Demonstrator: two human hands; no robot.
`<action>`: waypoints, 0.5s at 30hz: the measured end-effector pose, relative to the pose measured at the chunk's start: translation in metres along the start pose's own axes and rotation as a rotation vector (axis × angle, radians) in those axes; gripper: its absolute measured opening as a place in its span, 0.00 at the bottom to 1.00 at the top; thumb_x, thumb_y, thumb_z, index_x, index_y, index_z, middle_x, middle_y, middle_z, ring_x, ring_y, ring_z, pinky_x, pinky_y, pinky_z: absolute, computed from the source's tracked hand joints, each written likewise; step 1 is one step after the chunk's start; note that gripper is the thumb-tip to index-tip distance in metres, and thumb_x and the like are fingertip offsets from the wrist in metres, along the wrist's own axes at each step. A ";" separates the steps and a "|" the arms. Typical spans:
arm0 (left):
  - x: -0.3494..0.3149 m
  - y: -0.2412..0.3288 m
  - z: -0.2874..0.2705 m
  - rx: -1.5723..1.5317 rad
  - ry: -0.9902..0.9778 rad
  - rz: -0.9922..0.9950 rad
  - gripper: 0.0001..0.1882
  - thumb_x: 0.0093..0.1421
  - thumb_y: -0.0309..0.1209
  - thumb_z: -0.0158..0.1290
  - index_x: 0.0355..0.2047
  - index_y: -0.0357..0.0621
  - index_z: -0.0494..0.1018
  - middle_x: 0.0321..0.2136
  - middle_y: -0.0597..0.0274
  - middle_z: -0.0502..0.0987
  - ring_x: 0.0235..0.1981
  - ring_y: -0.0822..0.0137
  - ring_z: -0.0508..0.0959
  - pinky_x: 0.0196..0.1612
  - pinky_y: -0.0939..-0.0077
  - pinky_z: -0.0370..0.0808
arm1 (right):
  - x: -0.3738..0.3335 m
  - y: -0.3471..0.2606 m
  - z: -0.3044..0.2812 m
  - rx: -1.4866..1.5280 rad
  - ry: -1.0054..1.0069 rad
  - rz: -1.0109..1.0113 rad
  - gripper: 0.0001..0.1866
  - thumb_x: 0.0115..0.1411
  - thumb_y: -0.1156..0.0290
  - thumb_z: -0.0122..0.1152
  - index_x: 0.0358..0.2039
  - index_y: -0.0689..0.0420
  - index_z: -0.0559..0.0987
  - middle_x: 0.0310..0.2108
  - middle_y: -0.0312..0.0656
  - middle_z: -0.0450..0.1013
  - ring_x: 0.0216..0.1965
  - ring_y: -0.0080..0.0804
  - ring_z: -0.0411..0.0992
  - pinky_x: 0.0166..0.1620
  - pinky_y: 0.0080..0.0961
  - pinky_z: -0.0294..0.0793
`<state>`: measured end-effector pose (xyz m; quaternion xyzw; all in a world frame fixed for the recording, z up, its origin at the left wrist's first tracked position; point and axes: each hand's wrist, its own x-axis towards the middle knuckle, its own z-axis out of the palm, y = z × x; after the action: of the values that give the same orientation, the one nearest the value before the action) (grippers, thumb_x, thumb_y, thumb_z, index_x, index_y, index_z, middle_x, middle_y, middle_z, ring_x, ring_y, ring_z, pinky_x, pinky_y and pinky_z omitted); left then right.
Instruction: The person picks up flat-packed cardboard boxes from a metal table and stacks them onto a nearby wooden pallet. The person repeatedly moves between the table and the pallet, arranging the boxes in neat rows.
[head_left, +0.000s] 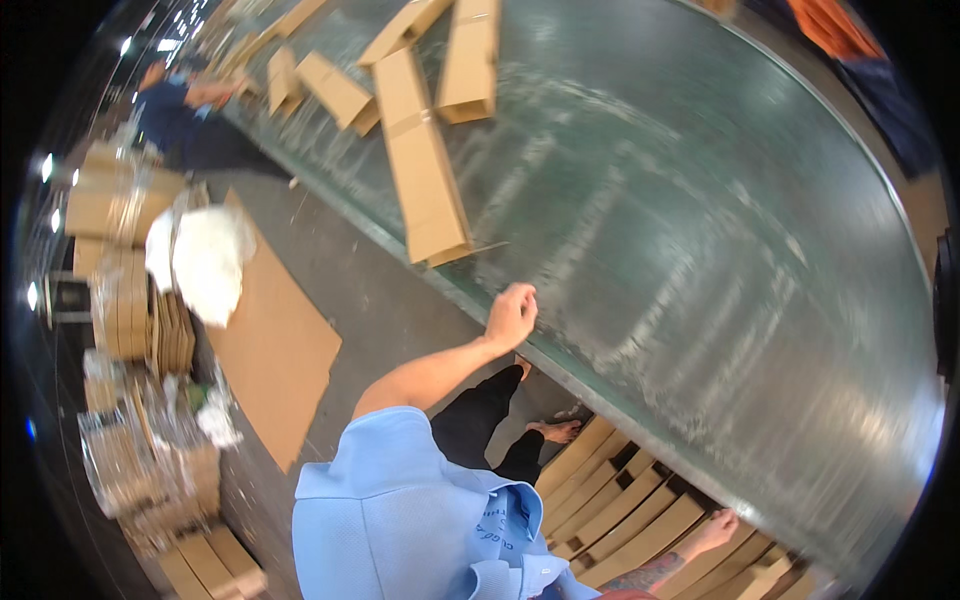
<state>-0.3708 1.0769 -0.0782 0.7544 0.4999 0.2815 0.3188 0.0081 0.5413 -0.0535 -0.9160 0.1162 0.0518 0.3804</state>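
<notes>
My left hand (512, 318) is over the near edge of a long green-topped work surface (700, 200), its fingers curled in and nothing visible in them. Just beyond it lies a long, narrow brown cardboard box (425, 170), its near end by the edge. Lower right, my right hand (715, 530) is at the same edge with fingers bent, small and blurred; I see no object in it. Beneath that hand, several long cardboard boxes (640, 520) stand side by side under the surface's edge.
More long cardboard boxes (468, 60) lie toward the far left of the surface, where another person (175, 115) in dark clothes works. On the floor at left are a flat cardboard sheet (270, 340), a white bundle (208, 260) and stacked cartons (120, 300).
</notes>
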 end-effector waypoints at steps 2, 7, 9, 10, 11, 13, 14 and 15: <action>0.027 -0.032 -0.038 0.146 0.199 0.015 0.11 0.60 0.26 0.56 0.43 0.40 0.73 0.34 0.54 0.77 0.35 0.53 0.79 0.41 0.58 0.72 | -0.024 -0.039 0.058 -0.080 -0.157 -0.149 0.14 0.70 0.67 0.56 0.45 0.65 0.80 0.35 0.40 0.78 0.36 0.27 0.73 0.42 0.27 0.75; 0.067 -0.032 -0.089 0.369 0.243 0.160 0.16 0.55 0.29 0.63 0.42 0.41 0.74 0.35 0.55 0.76 0.37 0.52 0.78 0.42 0.60 0.73 | -0.144 -0.178 0.256 0.032 -0.622 -0.443 0.13 0.68 0.69 0.59 0.45 0.66 0.80 0.38 0.39 0.78 0.38 0.27 0.75 0.44 0.26 0.75; 0.092 -0.024 -0.095 0.290 0.397 0.118 0.17 0.55 0.30 0.64 0.42 0.41 0.73 0.36 0.54 0.76 0.38 0.51 0.77 0.43 0.61 0.73 | -0.193 -0.242 0.327 0.170 -0.798 -0.570 0.12 0.67 0.69 0.60 0.44 0.66 0.80 0.36 0.39 0.78 0.38 0.27 0.75 0.44 0.26 0.75; 0.103 -0.022 -0.104 0.252 0.475 0.085 0.17 0.54 0.31 0.64 0.42 0.41 0.73 0.36 0.53 0.76 0.39 0.50 0.77 0.43 0.61 0.73 | -0.220 -0.283 0.356 0.208 -0.870 -0.643 0.12 0.67 0.69 0.60 0.44 0.65 0.80 0.35 0.39 0.77 0.36 0.26 0.75 0.43 0.25 0.75; 0.117 -0.023 -0.119 0.304 0.505 0.039 0.28 0.52 0.36 0.67 0.49 0.39 0.70 0.42 0.48 0.74 0.43 0.46 0.76 0.45 0.53 0.72 | -0.247 -0.327 0.379 0.156 -0.901 -0.715 0.13 0.66 0.68 0.60 0.44 0.65 0.80 0.34 0.39 0.77 0.36 0.26 0.74 0.43 0.25 0.75; 0.150 -0.017 -0.143 0.442 0.523 -0.170 0.41 0.49 0.43 0.70 0.57 0.37 0.63 0.48 0.44 0.72 0.49 0.42 0.74 0.49 0.48 0.72 | -0.287 -0.393 0.429 0.097 -0.933 -0.865 0.13 0.66 0.68 0.61 0.44 0.65 0.80 0.35 0.41 0.77 0.36 0.27 0.74 0.43 0.26 0.75; 0.164 -0.018 -0.153 0.527 0.535 -0.276 0.48 0.47 0.46 0.72 0.61 0.36 0.60 0.52 0.41 0.71 0.52 0.40 0.73 0.51 0.45 0.72 | -0.297 -0.414 0.456 0.101 -0.951 -0.933 0.13 0.66 0.68 0.62 0.44 0.64 0.80 0.35 0.42 0.77 0.36 0.28 0.74 0.44 0.27 0.75; 0.164 -0.034 -0.150 0.564 0.472 -0.457 0.57 0.43 0.50 0.73 0.65 0.37 0.54 0.55 0.38 0.67 0.56 0.37 0.71 0.55 0.43 0.70 | -0.316 -0.427 0.482 0.100 -0.969 -0.972 0.14 0.65 0.67 0.62 0.46 0.64 0.79 0.37 0.45 0.78 0.38 0.33 0.75 0.46 0.30 0.75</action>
<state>-0.4455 1.2704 0.0086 0.5967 0.7708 0.2210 0.0313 -0.1926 1.2296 -0.0425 -0.7191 -0.4886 0.2735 0.4115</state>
